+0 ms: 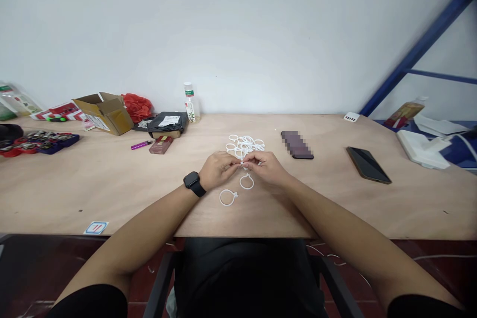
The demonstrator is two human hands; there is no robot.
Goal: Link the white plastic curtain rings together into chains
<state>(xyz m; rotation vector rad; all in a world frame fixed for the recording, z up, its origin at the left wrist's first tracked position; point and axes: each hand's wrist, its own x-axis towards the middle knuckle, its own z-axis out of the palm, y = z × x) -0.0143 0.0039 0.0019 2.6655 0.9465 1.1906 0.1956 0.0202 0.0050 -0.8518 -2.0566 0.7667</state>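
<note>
Head view: broad pale plywood surface [112,184]. Left hand [218,170] and right hand [265,166] meeting at centre, fingertips pinched together on a small white plastic ring piece [242,163]. Loose pile of white plastic rings [244,144] just beyond. Two separate white rings, one [246,182] under the right hand, another [228,198] nearer. Black wristwatch [194,183] on left wrist.

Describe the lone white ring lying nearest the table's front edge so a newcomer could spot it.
On the plywood table, look just below the left hand, beside its black smartwatch. The white ring lies flat alone there, nearer the front edge than the ring pile.
</note>
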